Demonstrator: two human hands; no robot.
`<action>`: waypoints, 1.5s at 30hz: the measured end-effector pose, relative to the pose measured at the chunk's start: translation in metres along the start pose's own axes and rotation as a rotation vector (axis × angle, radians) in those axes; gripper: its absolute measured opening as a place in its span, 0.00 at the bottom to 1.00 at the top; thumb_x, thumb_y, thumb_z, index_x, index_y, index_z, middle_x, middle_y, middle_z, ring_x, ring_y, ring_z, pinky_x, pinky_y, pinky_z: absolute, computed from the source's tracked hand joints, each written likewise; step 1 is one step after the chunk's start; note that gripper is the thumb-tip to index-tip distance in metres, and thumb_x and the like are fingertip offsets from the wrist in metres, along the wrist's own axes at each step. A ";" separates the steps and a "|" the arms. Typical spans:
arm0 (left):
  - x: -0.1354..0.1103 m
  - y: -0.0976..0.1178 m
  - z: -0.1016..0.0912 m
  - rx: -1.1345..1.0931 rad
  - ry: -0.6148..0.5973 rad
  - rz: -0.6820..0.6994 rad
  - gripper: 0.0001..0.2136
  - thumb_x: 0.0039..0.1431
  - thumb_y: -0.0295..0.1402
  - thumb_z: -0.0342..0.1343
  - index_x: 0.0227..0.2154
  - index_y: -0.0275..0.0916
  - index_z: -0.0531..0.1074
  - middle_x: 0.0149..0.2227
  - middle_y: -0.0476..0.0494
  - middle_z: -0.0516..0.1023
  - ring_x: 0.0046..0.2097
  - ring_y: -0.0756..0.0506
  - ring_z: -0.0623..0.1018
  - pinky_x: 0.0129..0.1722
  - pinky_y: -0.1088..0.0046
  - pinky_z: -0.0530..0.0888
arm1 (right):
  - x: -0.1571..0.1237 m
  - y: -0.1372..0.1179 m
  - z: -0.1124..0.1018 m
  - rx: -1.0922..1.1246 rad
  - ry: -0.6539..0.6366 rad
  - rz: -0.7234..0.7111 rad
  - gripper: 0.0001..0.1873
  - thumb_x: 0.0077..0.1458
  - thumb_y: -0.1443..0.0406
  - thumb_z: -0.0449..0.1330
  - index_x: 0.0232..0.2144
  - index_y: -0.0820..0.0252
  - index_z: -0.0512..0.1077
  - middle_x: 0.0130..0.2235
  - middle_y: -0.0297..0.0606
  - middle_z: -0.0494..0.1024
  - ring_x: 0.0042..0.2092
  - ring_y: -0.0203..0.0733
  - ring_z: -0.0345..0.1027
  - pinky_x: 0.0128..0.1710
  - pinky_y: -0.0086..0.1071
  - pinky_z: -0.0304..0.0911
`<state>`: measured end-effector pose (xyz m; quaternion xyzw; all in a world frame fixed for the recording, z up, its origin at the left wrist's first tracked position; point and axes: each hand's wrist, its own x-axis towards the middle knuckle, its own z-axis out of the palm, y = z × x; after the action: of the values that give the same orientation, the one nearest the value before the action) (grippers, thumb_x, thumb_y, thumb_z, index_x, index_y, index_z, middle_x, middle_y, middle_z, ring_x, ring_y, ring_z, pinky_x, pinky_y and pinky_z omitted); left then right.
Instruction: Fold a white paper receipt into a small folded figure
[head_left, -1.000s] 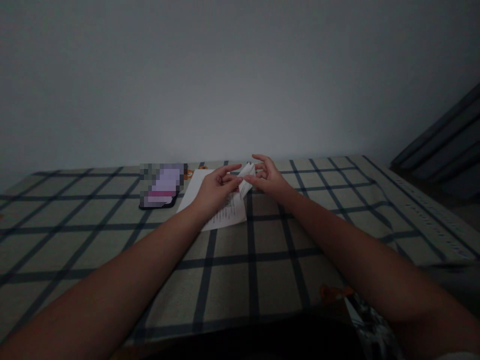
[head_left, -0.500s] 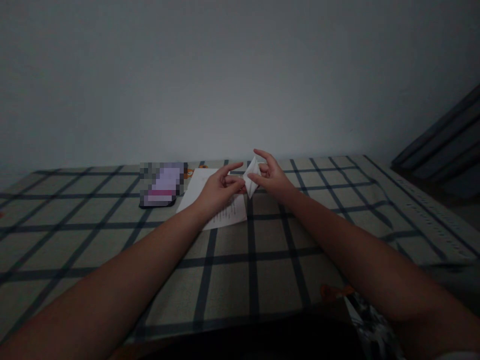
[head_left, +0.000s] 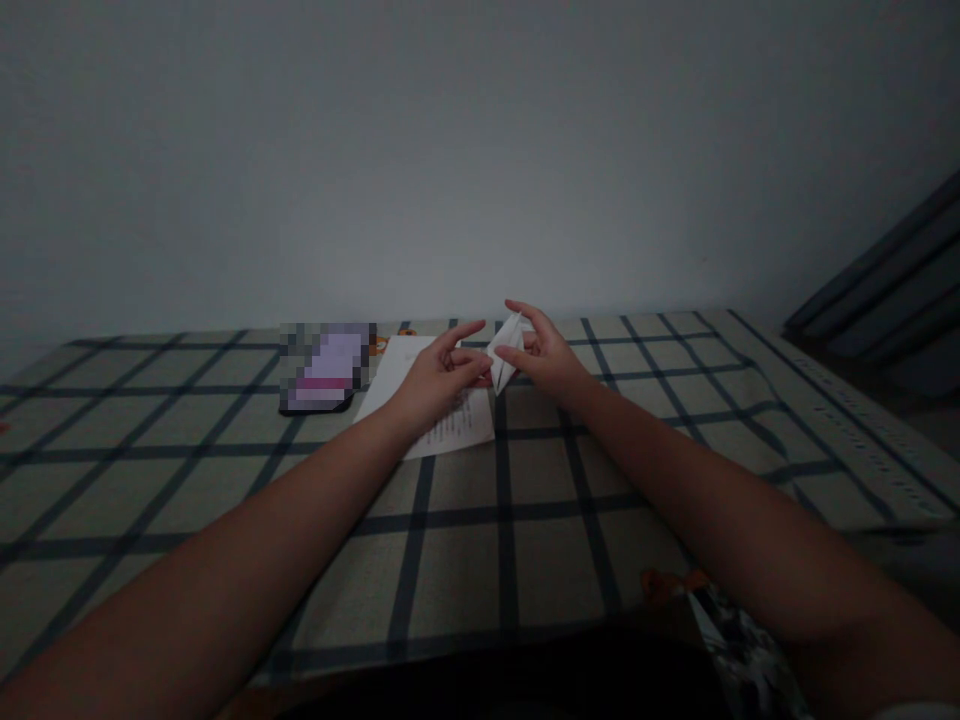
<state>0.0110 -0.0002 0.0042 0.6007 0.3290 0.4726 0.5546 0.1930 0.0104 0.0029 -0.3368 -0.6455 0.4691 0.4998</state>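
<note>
A small white folded paper (head_left: 506, 362), roughly diamond-shaped with a crease down it, is held upright above the cloth. My right hand (head_left: 551, 358) grips it from the right, thumb pressed on its near face and index finger raised by its top point. At the paper's left corner, my left hand (head_left: 446, 372) pinches with thumb and fingertips, while its index finger sticks out above. The other right fingers are partly hidden behind the paper. Beneath my left hand lies a printed white sheet (head_left: 457, 430).
A phone (head_left: 326, 370) with a lit, partly blurred screen lies left of the sheet. Blue-and-cream checked cloth (head_left: 465, 560) covers the surface. A pale wall (head_left: 480, 170) rises behind it, and dark folded fabric (head_left: 892, 260) hangs at the right.
The folded paper has turned slightly, its top point leaning more to the right and another flap showing behind it. Both hands stay in almost the same place.
</note>
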 end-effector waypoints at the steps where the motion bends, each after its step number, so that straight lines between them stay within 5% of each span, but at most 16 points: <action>1: 0.000 0.000 0.000 -0.009 -0.001 -0.002 0.32 0.50 0.34 0.65 0.58 0.39 0.63 0.32 0.48 0.79 0.33 0.50 0.78 0.40 0.69 0.75 | 0.000 0.000 0.000 -0.004 0.003 0.003 0.40 0.51 0.59 0.64 0.62 0.53 0.51 0.33 0.35 0.78 0.32 0.42 0.74 0.33 0.38 0.72; 21: -0.002 0.003 0.002 0.142 0.045 0.014 0.24 0.51 0.34 0.63 0.52 0.39 0.66 0.27 0.51 0.75 0.29 0.50 0.76 0.30 0.75 0.71 | -0.001 0.006 -0.002 -0.087 -0.077 -0.071 0.38 0.54 0.60 0.62 0.62 0.56 0.50 0.35 0.36 0.76 0.33 0.40 0.73 0.34 0.36 0.71; 45: 0.004 -0.002 -0.002 0.086 0.051 0.096 0.22 0.51 0.29 0.61 0.50 0.40 0.69 0.29 0.51 0.73 0.31 0.50 0.76 0.36 0.72 0.73 | 0.000 0.008 -0.002 -0.119 -0.122 -0.096 0.39 0.55 0.60 0.61 0.63 0.57 0.47 0.37 0.38 0.77 0.35 0.40 0.73 0.35 0.34 0.71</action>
<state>0.0106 0.0042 0.0024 0.6267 0.3339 0.4994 0.4963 0.1948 0.0142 -0.0046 -0.3054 -0.7170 0.4250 0.4606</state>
